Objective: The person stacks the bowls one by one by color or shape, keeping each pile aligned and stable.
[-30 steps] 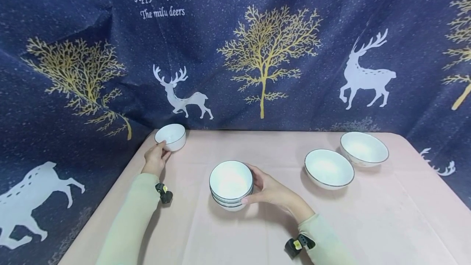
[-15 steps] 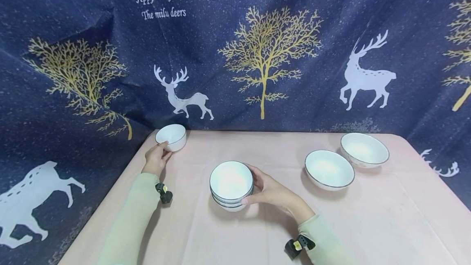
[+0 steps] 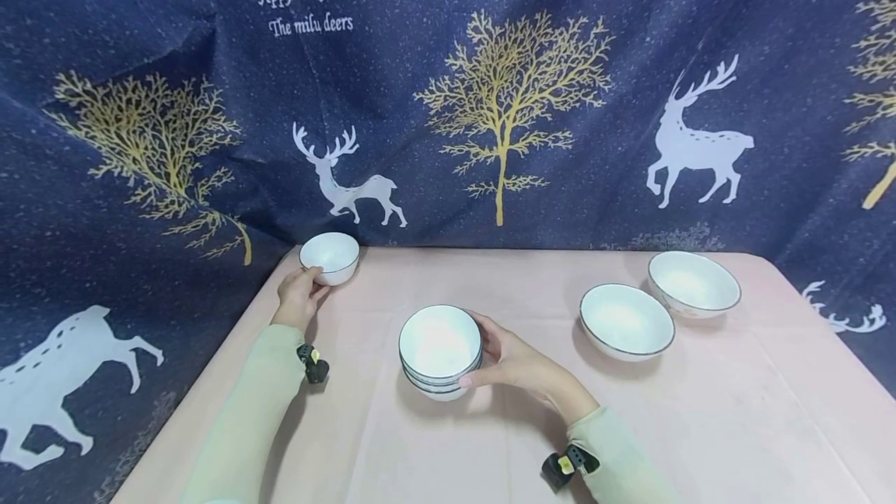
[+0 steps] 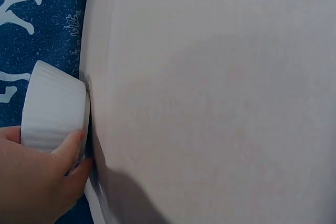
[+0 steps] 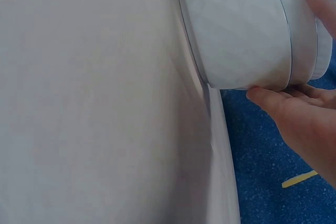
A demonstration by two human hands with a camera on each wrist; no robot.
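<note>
At the far left corner of the table, my left hand (image 3: 297, 295) grips a small white bowl (image 3: 337, 255) with a dark rim, thumb at the near side. The left wrist view shows the ribbed outer wall of this bowl (image 4: 55, 108) between the fingers and thumb. Near the middle of the table, my right hand (image 3: 521, 368) holds a stack of white bowls (image 3: 439, 342) from its right side, thumb in front and fingers behind. In the right wrist view, fingers and thumb lie around the stacked bowls (image 5: 241, 30), whose lower wall has a faceted pattern.
Two wider white bowls stand at the right: a nearer bowl (image 3: 626, 321) and a farther bowl (image 3: 693, 282) close to the back edge. A pink cloth covers the table (image 3: 434, 457). Behind it hangs a dark blue curtain (image 3: 448, 99) with deer and trees.
My left hand has shifted the small bowl slightly right and toward the back, and its tilt has changed a little. The right hand and the stack have stayed in place.
</note>
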